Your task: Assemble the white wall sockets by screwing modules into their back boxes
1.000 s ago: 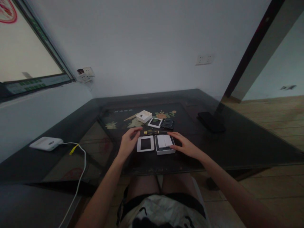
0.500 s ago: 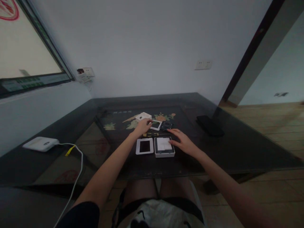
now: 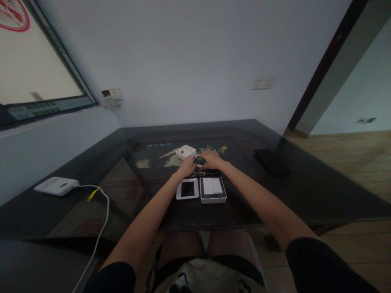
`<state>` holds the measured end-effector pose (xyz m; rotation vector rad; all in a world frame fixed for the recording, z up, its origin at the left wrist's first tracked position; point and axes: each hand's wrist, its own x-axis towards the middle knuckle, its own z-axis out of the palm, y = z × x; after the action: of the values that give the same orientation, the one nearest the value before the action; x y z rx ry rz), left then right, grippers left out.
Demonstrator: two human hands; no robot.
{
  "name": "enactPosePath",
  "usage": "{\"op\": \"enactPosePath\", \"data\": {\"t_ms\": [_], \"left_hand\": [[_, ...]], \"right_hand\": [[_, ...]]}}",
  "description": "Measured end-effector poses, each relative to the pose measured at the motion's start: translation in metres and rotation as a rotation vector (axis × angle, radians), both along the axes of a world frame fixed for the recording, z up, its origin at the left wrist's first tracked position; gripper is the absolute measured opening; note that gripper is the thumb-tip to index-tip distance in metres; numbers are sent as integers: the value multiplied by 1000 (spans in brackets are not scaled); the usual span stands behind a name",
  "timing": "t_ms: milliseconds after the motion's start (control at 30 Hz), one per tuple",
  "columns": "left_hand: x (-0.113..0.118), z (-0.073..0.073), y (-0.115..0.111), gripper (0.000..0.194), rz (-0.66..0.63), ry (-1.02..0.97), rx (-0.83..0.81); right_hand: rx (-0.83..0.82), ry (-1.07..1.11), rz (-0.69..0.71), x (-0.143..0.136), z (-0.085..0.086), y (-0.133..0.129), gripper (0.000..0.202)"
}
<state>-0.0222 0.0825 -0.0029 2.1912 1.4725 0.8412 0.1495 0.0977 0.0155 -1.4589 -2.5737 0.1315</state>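
A white square frame [image 3: 200, 165] with a dark centre is between my two hands, partly covered by them. My left hand [image 3: 186, 167] has its fingers closed on the frame's left edge. On the frame's right side lies my right hand [image 3: 212, 160], fingers bent around it. The dark square piece seen before is not visible. Just below is a black and yellow screwdriver [image 3: 200, 173], partly hidden. Nearer me, a white panel with a dark window [image 3: 187, 189] lies flat beside an open white box [image 3: 213, 199] holding white blocks.
Behind my left hand stands another open white box [image 3: 185, 152]. A black flat case [image 3: 271, 162] lies to the right on the dark table [image 3: 320, 195]. At far left is a white device [image 3: 57, 186] with a white cable [image 3: 105, 215] and yellow tag.
My right hand has moved from beside the box of white blocks up and left to the white frame. My left hand stays at the frame, which is now more covered.
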Motion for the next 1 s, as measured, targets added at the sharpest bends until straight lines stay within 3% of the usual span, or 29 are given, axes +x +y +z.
{"op": "enactPosePath", "data": {"t_ms": [233,467,600,733,867,1000], "left_hand": [[2,-4,-3,32,56,-148,-37],[-8,-3,1,39,179,-434,-82],[-12,5,-6,38,202,-594,-142],[-11,21,-24,39,96,-888,-219],[-8,39,-44,44,-22,-987,-248],[-3,48,-57,47,-116,-905,-253]], "right_hand": [[21,50,-28,0,-8,5,67],[65,148,12,0,2,0,67],[186,345,105,1,11,-9,66],[243,673,169,11,24,-23,65],[98,1055,6,33,38,-46,46],[-294,1204,-7,52,47,-77,40]]}}
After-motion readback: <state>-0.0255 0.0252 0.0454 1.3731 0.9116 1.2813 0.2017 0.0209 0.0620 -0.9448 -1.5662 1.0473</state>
